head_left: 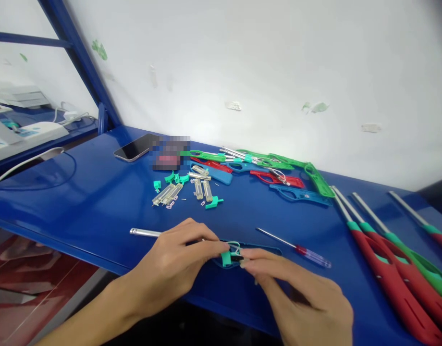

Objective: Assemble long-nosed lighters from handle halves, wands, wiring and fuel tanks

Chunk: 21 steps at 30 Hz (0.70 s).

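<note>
My left hand (pixel 179 257) is closed, thumb and forefinger pinched at a blue lighter casing half (pixel 275 251) beside its teal trigger (pixel 226 259). A silver lighter tube (pixel 144 232) sticks out to the left from behind this hand. My right hand (pixel 300 290) is closed too, its fingertips pinching a small black part (pixel 237 258) next to the trigger. A pale wire (pixel 234 244) loops above these parts. My fingers cover much of the casing. To the right of my hands lies a screwdriver (pixel 313 256) with a clear and purple handle.
Loose teal triggers (pixel 214 202) and clear fuel tanks (pixel 198 189) lie beyond my hands. Blue, red and green casing halves (pixel 300 195) are piled near the wall. Several long lighters (pixel 390 274) lie at right. A phone (pixel 137 147) rests at the back left.
</note>
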Each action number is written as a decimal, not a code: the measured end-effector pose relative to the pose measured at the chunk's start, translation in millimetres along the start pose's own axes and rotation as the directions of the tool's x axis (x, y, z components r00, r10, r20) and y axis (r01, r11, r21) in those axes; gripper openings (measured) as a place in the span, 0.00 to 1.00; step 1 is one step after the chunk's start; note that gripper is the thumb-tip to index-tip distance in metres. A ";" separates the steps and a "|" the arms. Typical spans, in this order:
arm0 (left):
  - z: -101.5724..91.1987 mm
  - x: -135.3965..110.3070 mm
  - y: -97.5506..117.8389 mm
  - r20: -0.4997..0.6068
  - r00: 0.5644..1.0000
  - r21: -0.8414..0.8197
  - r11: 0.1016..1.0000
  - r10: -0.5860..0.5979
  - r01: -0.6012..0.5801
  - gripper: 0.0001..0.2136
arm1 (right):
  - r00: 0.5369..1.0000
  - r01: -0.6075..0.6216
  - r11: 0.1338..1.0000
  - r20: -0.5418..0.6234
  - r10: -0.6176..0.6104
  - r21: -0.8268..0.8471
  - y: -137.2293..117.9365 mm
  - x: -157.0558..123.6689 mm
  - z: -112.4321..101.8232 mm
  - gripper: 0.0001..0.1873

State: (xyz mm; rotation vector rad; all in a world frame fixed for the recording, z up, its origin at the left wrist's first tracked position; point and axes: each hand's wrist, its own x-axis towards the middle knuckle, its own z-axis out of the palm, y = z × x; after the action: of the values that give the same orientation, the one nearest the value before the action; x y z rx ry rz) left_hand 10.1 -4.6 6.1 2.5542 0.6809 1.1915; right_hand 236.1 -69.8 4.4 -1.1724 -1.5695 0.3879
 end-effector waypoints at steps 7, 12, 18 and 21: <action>-0.8 2.0 -0.1 -0.020 1.000 0.028 1.000 0.005 -0.004 0.14 | 0.994 -0.107 0.994 -0.026 0.107 -0.001 -3.1 4.9 3.8 0.12; 0.1 1.4 1.2 -0.037 0.999 0.059 0.998 0.010 -0.008 0.15 | 0.994 -0.106 0.993 0.009 0.106 -0.052 -1.0 7.1 1.9 0.07; 0.0 -0.3 1.7 -0.026 0.999 0.094 0.995 0.025 -0.022 0.17 | 0.992 -0.104 0.994 0.068 0.105 -0.014 2.1 5.4 4.1 0.05; 0.7 -1.3 0.2 -0.010 0.999 0.127 0.991 0.044 -0.042 0.18 | 0.985 -0.149 0.989 0.083 0.150 -0.018 3.8 3.0 3.9 0.04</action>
State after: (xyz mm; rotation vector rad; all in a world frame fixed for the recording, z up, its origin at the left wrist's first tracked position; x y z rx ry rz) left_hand 10.0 -5.5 4.9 2.6796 0.7302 1.2162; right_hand 234.6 -64.3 1.9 -1.3016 -1.5621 0.5328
